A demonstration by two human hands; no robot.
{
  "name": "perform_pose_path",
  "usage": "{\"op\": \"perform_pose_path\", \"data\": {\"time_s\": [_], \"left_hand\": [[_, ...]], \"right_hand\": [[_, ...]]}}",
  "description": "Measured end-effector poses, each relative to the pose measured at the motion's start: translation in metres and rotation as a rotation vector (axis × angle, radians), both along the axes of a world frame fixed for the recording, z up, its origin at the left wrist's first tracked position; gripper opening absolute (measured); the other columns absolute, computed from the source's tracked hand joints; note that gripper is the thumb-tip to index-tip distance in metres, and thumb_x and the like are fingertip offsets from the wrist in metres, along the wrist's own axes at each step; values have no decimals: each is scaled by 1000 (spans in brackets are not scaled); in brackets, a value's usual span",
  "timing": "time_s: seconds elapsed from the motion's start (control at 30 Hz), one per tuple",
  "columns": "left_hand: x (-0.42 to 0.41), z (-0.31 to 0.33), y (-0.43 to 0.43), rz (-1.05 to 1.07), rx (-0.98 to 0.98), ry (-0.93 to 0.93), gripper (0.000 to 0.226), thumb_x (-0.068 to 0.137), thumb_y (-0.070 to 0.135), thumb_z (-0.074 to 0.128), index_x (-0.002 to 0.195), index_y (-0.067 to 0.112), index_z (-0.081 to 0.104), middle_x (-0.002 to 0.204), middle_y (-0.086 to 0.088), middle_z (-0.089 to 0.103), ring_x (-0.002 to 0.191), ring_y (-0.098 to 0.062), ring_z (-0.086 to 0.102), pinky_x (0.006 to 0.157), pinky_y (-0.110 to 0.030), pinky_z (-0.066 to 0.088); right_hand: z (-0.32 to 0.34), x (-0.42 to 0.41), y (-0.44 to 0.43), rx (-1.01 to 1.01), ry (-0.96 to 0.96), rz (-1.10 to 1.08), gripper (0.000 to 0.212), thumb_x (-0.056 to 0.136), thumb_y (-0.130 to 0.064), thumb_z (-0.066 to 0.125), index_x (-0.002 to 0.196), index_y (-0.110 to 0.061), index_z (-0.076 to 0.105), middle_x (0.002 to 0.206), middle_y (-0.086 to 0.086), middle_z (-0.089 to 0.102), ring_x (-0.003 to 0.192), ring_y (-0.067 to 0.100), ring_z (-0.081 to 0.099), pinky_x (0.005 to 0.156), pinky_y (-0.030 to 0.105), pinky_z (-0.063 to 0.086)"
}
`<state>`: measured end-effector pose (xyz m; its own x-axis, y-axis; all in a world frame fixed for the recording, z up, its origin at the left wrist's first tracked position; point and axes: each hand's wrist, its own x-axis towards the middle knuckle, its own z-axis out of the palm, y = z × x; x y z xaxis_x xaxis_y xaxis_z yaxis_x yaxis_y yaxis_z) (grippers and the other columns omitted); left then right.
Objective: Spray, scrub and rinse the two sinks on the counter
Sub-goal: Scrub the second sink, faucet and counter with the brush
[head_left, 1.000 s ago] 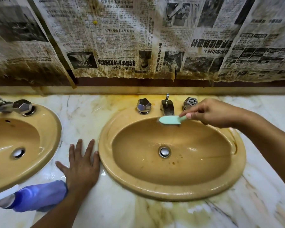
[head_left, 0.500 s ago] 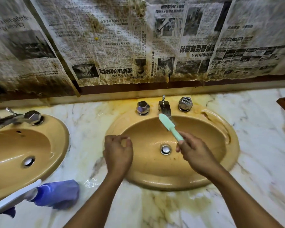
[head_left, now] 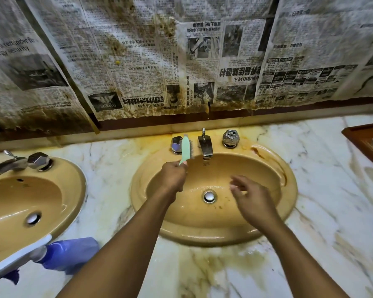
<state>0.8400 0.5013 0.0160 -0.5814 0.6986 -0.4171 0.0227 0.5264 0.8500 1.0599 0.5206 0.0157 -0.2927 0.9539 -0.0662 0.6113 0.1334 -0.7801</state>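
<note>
Two mustard-yellow oval sinks are set into a white marble desk (head_left: 332, 211) that is veined and stained yellow-brown. Noted on the right sink (head_left: 289, 186): a glossy, wet surface, brown specks near the chrome drain (head_left: 209, 196), a dark brown streak along the rim at the upper right, and yellow staining around the tap fittings. Noted on the left sink (head_left: 78, 190): the same colour and shine, partly cut off by the frame edge, with its drain visible. The left grip (head_left: 172, 178) is clenched round the handle of a pale green brush (head_left: 185, 148), held above the back left of the right sink. The brush head stands upright beyond the knuckles with its bristles facing right, in front of the left tap knob (head_left: 175, 145) and just beside the faucet (head_left: 205, 147). Whether the bristles touch anything cannot be told. The right grip (head_left: 253, 200) is released, fingers loosely spread and holding nothing. It hovers over the right half of the same basin near the drain and is somewhat blurred. The right tap knob (head_left: 230, 137) stands apart from both grips. A blue spray bottle (head_left: 71, 252) lies on its side on the desk at the near edge between the two sinks, its white trigger end pointing left over the left sink's rim, well apart from both grips. Stained newspaper (head_left: 138, 61) covers the wall behind. A corner of a wooden tray (head_left: 362, 138) shows at the far right.
</note>
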Motion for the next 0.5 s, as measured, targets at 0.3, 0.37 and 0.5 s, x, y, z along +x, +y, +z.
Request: {"op": "perform_pose_path", "data": {"time_s": [0.3, 0.37, 0.5], "left_hand": [[6, -37, 61, -162, -67, 440, 34, 110, 26, 46, 141, 11, 50, 125, -18, 66, 108, -36, 65, 81, -36, 51], [4, -44, 76, -124, -52, 456, 37, 110, 24, 44, 142, 10, 55, 132, -16, 63, 106, -30, 60, 81, -30, 43], [-4, -50, 106, -12, -43, 373, 36, 110, 21, 44, 138, 7, 62, 135, -16, 62, 104, -24, 55, 84, -25, 39]], "right_hand": [[-64, 133, 38, -59, -364, -428, 76, 86, -46, 35, 153, -14, 45, 161, 13, 41, 148, 35, 35, 120, 58, 29], [-93, 142, 37, -12, -530, -307, 77, 88, -48, 20, 154, -15, 43, 162, 14, 37, 149, 35, 31, 118, 60, 29], [-124, 143, 27, 100, -676, -281, 72, 98, -43, 7, 160, -17, 33, 169, 8, 25, 156, 29, 19, 123, 56, 16]]}}
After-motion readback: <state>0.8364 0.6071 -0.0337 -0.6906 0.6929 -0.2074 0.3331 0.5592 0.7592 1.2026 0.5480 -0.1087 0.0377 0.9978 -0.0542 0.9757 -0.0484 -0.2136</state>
